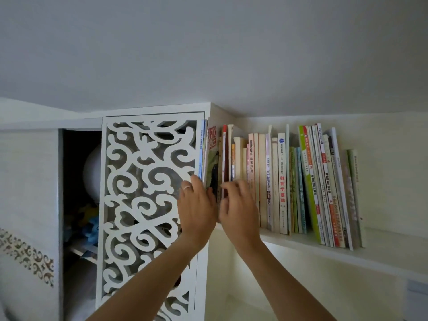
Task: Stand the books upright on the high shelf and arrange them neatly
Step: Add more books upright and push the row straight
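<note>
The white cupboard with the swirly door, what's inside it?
Through the open gap beside the cut-out door, the cupboard shows a round white thing and some blue and yellow items lower down. It is too dark to name them, and the door hides the rest.

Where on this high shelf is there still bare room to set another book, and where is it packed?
Bare room: the shelf board right of the last leaning green-spined book, running toward the frame edge. Packed: the whole row from the cabinet side to that book, tightest at the left end, where the left hand and right hand work among the spines.
</note>
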Demonstrator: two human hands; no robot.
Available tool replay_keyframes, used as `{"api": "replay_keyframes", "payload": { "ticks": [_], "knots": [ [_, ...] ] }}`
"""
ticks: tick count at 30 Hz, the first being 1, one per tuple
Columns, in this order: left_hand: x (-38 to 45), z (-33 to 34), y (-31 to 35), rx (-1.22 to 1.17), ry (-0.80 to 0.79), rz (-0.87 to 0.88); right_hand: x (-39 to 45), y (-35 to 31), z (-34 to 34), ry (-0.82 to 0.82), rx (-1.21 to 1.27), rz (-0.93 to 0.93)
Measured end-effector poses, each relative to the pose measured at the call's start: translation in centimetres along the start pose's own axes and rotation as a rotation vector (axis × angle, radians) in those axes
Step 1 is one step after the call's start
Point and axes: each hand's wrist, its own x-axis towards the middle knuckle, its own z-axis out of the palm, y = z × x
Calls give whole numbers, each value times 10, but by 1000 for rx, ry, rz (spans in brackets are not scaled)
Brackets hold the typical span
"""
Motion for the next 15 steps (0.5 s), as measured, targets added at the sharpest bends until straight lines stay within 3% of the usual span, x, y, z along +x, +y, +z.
{"api": "replay_keyframes", "payload": {
  "ticks": [3,6,12,15],
  "knots": [
    [4,19,-13,206,90,111,7,10,-24,145,-86,-114],
    [9,37,-19,175,66,246,19,31,-55,242,-160,-128],
    [18,60,-17,199,39,251,28,88,-123,424,-434,85],
    [15,61,-20,160,60,297,17,114,-140,382,-509,223]
  ]
}}
